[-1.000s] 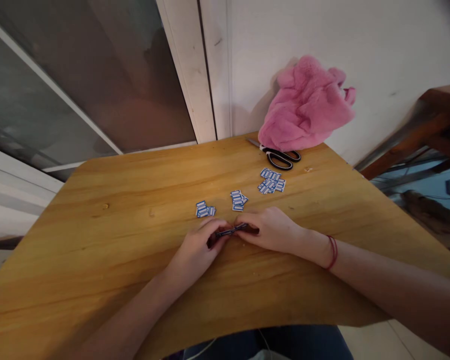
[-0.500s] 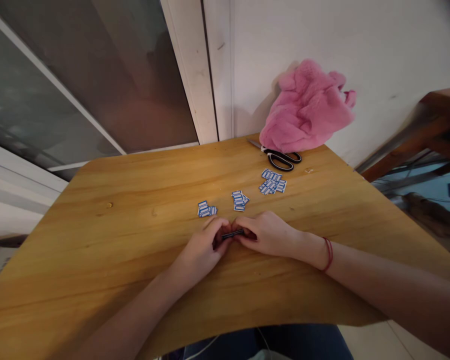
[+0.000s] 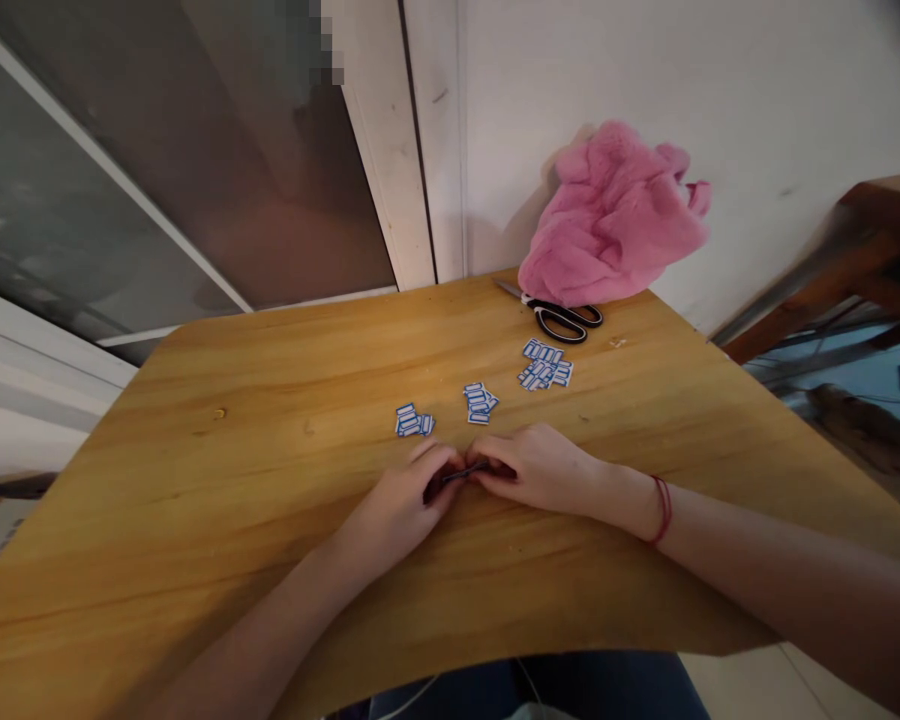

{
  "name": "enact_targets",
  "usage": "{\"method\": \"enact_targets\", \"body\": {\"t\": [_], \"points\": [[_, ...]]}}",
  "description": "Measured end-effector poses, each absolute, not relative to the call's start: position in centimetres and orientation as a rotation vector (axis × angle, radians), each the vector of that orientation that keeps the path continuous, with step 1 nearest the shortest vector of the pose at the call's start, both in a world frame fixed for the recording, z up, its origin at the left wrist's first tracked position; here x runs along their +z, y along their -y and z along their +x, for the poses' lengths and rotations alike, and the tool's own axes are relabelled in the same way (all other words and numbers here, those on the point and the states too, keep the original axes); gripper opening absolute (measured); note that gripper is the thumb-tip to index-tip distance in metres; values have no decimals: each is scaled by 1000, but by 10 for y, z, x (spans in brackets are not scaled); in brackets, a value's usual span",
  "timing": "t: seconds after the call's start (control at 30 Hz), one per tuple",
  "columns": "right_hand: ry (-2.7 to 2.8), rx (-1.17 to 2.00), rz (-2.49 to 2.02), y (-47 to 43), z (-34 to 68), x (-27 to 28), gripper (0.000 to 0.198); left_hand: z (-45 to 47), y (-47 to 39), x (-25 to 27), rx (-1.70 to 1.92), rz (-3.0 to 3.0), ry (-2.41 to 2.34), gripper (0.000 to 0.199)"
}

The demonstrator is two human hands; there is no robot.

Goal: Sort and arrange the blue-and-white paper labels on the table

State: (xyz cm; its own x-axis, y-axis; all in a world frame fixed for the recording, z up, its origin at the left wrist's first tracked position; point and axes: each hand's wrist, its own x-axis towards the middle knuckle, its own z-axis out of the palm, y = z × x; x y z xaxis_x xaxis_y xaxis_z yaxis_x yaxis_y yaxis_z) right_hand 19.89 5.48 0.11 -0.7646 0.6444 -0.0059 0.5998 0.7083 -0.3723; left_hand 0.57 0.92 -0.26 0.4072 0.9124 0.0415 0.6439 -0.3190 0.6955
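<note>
My left hand (image 3: pixel 412 490) and my right hand (image 3: pixel 529 467) meet low over the near middle of the wooden table. Between their fingertips they pinch a thin, dark, flat strip (image 3: pixel 461 473); its exact kind does not show, and the fingers cover both ends. Just beyond my left hand lies a small pile of blue-edged white labels (image 3: pixel 414 420). A second pile of labels (image 3: pixel 479 403) rests past my right hand's fingertips, and a larger pile of labels (image 3: pixel 546 364) is farther off to the right.
Black-handled scissors (image 3: pixel 562 318) lie at the table's back, partly beneath a bunched pink plush cloth (image 3: pixel 619 220) against the wall. A tiny yellowish bit (image 3: pixel 220 412) sits on the left of the table (image 3: pixel 285 370). A glass-paned door (image 3: pixel 285 180) stands behind.
Both hands stay almost in place, still pinching the dark strip, which now appears tilted to show a thinner edge. The label piles have not moved.
</note>
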Motion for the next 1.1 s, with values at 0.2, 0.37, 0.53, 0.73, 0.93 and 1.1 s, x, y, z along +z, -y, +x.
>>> {"method": "enact_targets", "body": {"t": [0.2, 0.37, 0.53, 0.73, 0.93, 1.1], "points": [[2825, 478, -995, -54, 200, 3, 19, 4, -9, -3, 581, 2073, -1304, 7], [2742, 567, -985, -56, 202, 4, 18, 4, -9, -3, 584, 2027, -1364, 5], [2684, 589, -960, -58, 204, 1, 14, 3, -11, 3, 563, 1976, -1366, 5], [2700, 657, -864, -58, 206, 3, 8, 1, -11, 9, 441, 1937, -1278, 7], [2578, 545, -1065, -60, 205, 2, 18, -2, -10, 4, 465, 2164, -1435, 13], [2386, 558, -1233, -66, 205, 0, 19, -34, -37, -2, 658, 2251, -1882, 33]]}}
